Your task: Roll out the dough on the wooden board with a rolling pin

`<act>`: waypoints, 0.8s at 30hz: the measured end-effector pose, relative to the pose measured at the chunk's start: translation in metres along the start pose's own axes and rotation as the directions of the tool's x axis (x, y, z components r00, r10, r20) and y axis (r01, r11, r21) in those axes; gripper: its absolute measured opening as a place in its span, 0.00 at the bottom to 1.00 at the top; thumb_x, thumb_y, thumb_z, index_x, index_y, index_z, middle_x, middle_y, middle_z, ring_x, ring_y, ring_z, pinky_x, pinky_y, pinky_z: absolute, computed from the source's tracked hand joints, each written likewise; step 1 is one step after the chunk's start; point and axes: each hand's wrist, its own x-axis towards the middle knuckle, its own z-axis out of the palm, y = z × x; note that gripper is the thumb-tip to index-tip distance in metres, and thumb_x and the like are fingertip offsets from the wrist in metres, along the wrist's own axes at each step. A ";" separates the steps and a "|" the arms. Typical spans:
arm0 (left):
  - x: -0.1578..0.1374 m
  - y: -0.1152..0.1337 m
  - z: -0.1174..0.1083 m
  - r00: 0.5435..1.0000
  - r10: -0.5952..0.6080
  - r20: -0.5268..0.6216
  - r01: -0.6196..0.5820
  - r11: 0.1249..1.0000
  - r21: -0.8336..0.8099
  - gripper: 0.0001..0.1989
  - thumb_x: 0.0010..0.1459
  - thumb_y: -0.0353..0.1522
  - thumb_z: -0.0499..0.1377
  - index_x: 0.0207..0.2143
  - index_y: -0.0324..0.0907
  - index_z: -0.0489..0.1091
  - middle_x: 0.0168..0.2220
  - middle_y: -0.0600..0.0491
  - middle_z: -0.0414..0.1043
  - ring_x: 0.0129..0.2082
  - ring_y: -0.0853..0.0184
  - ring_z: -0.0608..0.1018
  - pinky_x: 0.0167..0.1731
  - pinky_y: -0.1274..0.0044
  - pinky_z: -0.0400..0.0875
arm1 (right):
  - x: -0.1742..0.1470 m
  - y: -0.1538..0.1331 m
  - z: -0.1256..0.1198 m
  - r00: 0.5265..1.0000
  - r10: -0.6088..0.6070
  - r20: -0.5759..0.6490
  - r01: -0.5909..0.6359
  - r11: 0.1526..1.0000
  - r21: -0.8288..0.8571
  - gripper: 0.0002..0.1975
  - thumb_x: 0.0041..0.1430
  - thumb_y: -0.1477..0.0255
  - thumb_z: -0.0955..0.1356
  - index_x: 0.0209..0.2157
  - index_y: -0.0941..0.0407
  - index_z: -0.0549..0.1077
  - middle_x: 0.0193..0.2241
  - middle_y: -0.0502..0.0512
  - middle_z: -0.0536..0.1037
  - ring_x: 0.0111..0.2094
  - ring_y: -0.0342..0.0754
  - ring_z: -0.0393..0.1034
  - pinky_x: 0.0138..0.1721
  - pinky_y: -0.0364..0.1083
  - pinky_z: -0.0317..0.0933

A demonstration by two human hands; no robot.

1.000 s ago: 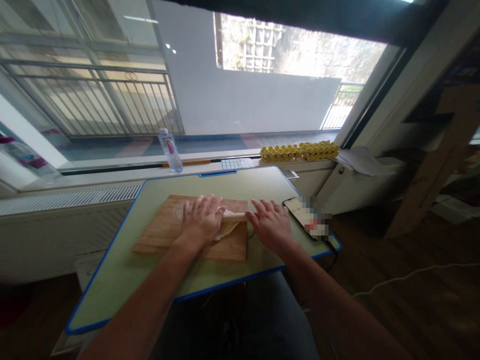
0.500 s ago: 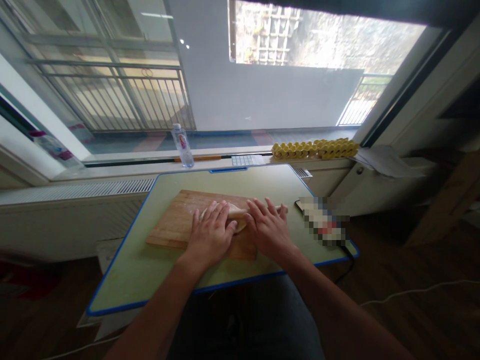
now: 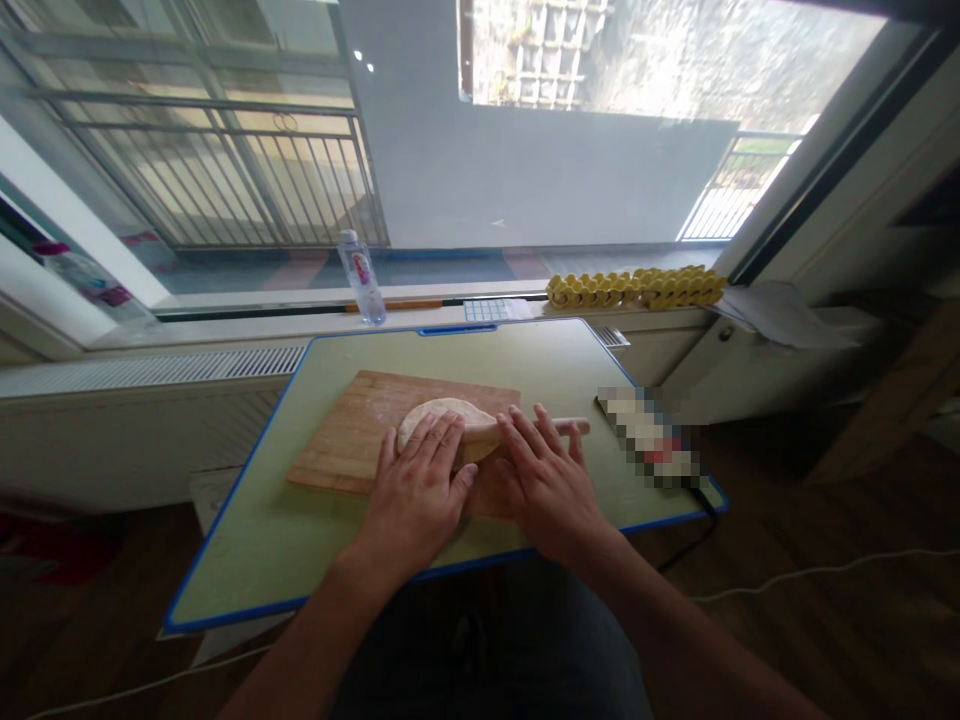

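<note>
A pale round sheet of dough (image 3: 442, 408) lies on a wooden cutting board (image 3: 337, 435) dusted with flour. Across the dough rests a wooden rolling pin (image 3: 481, 433), its right end sticking out past the board. My left hand (image 3: 420, 485) lies palm down over the pin's left part, fingers stretched out and hiding some of the dough. Over the right part of the pin my right hand (image 3: 547, 475) is spread, palm down, fingers apart. Neither hand's fingers are wrapped round the pin.
The board sits on a pale green table (image 3: 247, 540) with a blue rim. A blurred-out flat object (image 3: 649, 435) with a cord lies at its right. A plastic bottle (image 3: 363, 280) and yellow egg-carton-like trays (image 3: 634, 288) stand on the windowsill behind.
Both hands have drawn back slightly towards me with the rolling pin, and more of the dough's far side shows. The whole view has shifted a little.
</note>
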 end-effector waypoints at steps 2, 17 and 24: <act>0.010 -0.003 0.000 1.000 -0.005 0.026 0.006 1.000 -0.004 0.29 0.73 0.42 0.48 0.72 0.44 0.59 0.73 0.47 0.57 0.74 0.53 0.59 0.71 0.47 0.49 | 0.009 0.001 0.000 1.000 -0.006 0.008 0.005 1.000 0.003 0.29 0.76 0.60 0.56 0.74 0.50 0.57 0.74 0.51 0.55 0.77 0.58 0.39 0.73 0.69 0.32; -0.016 -0.002 -0.002 0.993 0.116 -0.021 -0.117 0.993 -0.035 0.39 0.69 0.50 0.53 0.74 0.39 0.54 0.73 0.42 0.57 0.74 0.52 0.59 0.72 0.53 0.51 | -0.014 0.006 -0.007 0.996 -0.081 0.044 0.081 0.997 -0.001 0.31 0.76 0.58 0.57 0.74 0.52 0.56 0.74 0.54 0.55 0.76 0.58 0.41 0.74 0.65 0.35; 0.015 -0.007 -0.001 0.998 0.062 0.021 -0.062 0.998 -0.015 0.32 0.72 0.46 0.50 0.72 0.41 0.59 0.73 0.44 0.58 0.74 0.52 0.60 0.72 0.51 0.51 | 0.019 0.009 -0.007 0.997 -0.047 0.066 0.047 0.999 -0.002 0.30 0.77 0.59 0.56 0.73 0.53 0.57 0.74 0.53 0.56 0.76 0.58 0.42 0.73 0.69 0.36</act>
